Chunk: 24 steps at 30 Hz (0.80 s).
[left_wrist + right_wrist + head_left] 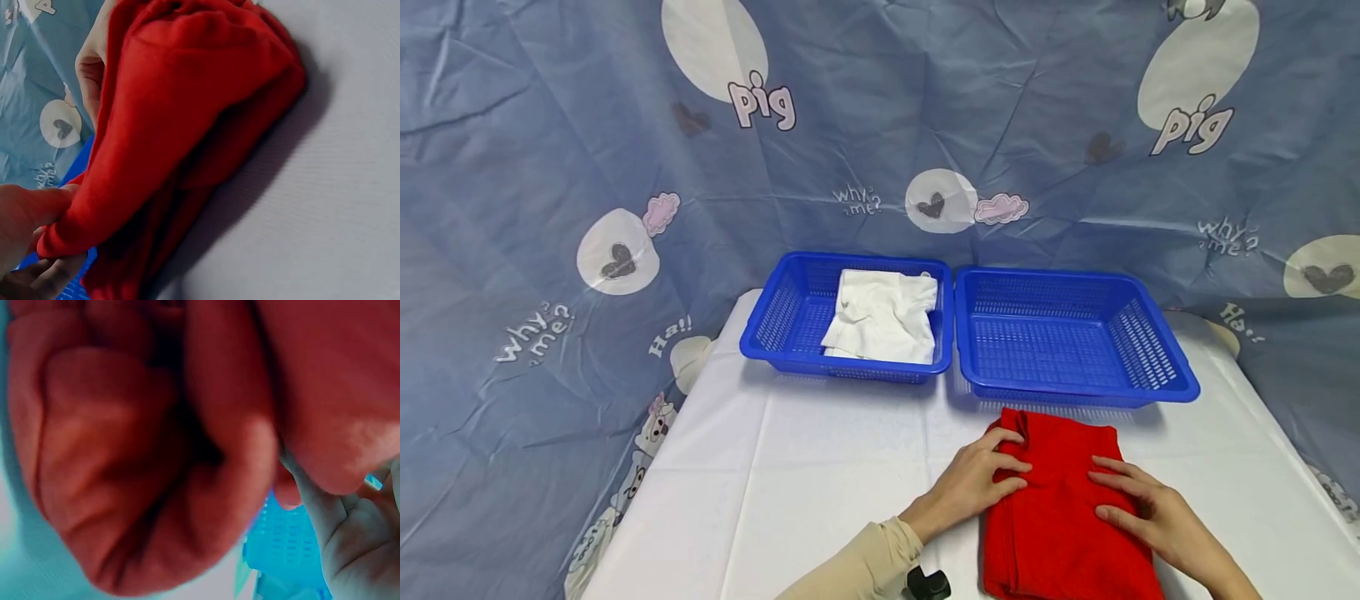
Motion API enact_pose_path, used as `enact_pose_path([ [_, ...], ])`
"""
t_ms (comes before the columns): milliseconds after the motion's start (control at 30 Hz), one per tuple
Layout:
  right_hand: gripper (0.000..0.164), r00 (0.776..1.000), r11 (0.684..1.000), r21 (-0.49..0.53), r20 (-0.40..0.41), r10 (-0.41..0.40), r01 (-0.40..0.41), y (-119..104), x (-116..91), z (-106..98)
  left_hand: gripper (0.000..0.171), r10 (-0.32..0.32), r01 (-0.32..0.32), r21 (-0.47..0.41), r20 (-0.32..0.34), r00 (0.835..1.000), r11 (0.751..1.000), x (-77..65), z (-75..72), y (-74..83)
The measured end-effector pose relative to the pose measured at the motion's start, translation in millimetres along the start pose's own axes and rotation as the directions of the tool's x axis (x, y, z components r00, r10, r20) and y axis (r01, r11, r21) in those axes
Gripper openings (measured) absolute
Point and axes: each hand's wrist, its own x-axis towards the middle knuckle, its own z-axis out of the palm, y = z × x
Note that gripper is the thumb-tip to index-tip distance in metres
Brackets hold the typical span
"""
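Observation:
A folded red garment (pixel 1067 508) lies flat on the white table in the head view, with my left hand (pixel 973 479) on its left edge and my right hand (pixel 1165 517) on its right side. The wrist views differ: there the red garment (pixel 169 106) is raised and bulges in loose folds. My left hand (pixel 37 234) pinches one end of it between thumb and fingers. At the right of the right wrist view, my right hand (pixel 359 550) holds the garment (pixel 137 456), its fingertips hidden behind the cloth.
Two blue plastic baskets stand side by side at the back of the table. A white garment (pixel 883 312) is inside the left basket (pixel 760 321); the right basket (pixel 1037 333) shows its bare bottom. A patterned blue sheet (pixel 850 142) hangs behind them.

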Motion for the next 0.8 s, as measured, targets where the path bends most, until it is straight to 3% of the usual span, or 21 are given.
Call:
enact_pose_path([
  [433,0.043,1.000,1.000,0.019,0.009,0.021,-0.021,-20,10,-24,0.021,0.060,-0.060,-0.007,-0.061,0.996,0.998,9.6,-27.2,4.1],
  [567,0.045,1.000,1.000,0.021,-0.001,0.021,-0.021,-28,18,-32,0.021,0.077,-0.078,-0.007,-0.074,0.994,0.997,18.9,-42.8,3.5],
  [800,0.046,0.998,0.998,0.034,-0.044,-0.051,0.052,-40,46,-51,0.022,0.086,-0.088,-0.012,-0.083,0.993,0.996,43.4,-75.6,-1.0],
])
